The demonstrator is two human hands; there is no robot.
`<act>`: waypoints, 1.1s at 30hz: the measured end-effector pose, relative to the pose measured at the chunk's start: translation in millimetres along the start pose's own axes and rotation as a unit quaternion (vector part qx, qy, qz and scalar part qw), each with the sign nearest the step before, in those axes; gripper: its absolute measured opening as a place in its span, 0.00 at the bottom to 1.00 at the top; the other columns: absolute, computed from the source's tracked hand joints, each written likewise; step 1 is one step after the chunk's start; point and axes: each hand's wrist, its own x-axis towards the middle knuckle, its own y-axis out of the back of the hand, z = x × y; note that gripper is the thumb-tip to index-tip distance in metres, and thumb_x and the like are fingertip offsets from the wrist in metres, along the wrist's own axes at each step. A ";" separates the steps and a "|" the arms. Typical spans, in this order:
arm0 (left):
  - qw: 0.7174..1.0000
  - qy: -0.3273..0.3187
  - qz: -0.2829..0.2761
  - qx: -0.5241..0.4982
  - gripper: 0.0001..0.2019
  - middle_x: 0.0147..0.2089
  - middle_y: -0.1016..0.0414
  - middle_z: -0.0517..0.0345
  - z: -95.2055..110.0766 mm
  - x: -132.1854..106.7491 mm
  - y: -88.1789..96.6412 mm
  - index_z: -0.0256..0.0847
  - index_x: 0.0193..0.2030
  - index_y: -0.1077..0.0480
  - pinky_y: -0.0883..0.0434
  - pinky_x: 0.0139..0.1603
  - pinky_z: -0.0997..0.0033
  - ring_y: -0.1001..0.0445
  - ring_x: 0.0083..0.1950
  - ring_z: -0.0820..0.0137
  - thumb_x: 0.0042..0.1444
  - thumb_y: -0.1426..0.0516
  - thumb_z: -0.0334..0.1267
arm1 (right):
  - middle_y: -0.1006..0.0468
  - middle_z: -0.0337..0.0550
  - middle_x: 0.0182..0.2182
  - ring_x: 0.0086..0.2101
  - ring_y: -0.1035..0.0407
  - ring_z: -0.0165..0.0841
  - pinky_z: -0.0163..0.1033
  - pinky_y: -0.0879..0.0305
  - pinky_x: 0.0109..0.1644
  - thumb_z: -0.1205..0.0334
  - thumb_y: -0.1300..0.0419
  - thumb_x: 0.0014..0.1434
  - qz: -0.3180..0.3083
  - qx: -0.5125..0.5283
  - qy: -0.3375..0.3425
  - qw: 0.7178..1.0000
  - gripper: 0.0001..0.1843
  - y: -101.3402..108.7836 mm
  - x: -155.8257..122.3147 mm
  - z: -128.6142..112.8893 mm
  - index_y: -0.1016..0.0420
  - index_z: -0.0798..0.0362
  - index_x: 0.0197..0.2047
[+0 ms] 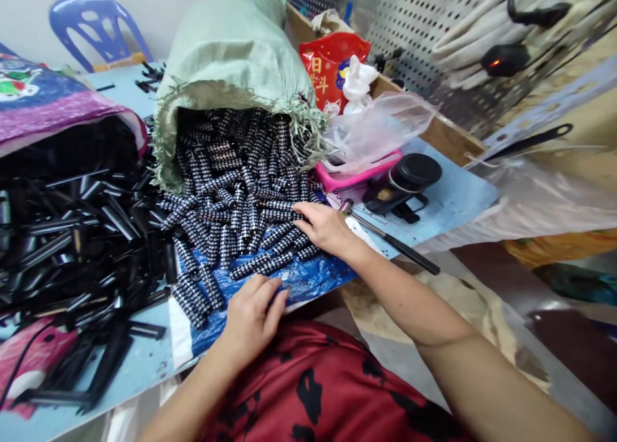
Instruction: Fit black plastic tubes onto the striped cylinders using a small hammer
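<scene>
**Studded tubes (238, 204): light and stiff, we judge**

We see them heaped on blue sheeting (318, 276) by the table's (149, 355) front edge. Bumpy, they should resist slipping; mid-length seems the best hold. Our right hand (328, 227) touches some, grip unclear; our left hand (250, 310) rests loosely open.

A blue plastic chair (91, 2) stands before a pale wall (149, 2), with perforated panelling (424, 18) at right.

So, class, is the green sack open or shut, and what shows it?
Open: the green sack has a gaping, frayed mouth, with patterned black pieces inside and out on the blue sheet.
</scene>
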 end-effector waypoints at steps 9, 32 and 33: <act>0.852 0.325 0.175 -0.373 0.32 0.52 0.21 0.45 -13.0 41.7 6.2 0.38 0.62 0.29 0.23 0.30 0.74 0.19 0.38 0.69 0.60 0.36 0.59 | 0.17 0.47 0.46 0.45 0.22 0.34 0.40 0.24 0.52 0.62 0.37 0.69 0.094 0.136 0.099 0.981 0.11 2.0 -39.3 -48.6 0.26 0.53 0.54; 0.922 0.267 -0.018 -0.281 0.19 0.37 0.17 0.52 -3.0 -37.3 24.3 0.43 0.47 0.18 0.24 0.38 0.74 0.19 0.37 0.67 0.66 0.42 0.55 | 0.18 0.48 0.41 0.38 0.23 0.39 0.42 0.29 0.44 0.61 0.37 0.65 0.091 -0.087 -0.076 0.989 0.19 16.5 -10.1 18.9 0.27 0.55 0.58; 0.924 0.267 -0.016 -0.272 0.19 0.37 0.17 0.52 -2.4 -41.7 28.1 0.43 0.47 0.18 0.24 0.38 0.74 0.19 0.38 0.66 0.66 0.42 0.55 | 0.18 0.49 0.42 0.40 0.22 0.42 0.44 0.28 0.45 0.61 0.37 0.65 0.083 -0.107 -0.072 0.988 0.19 15.4 -6.1 18.6 0.26 0.56 0.58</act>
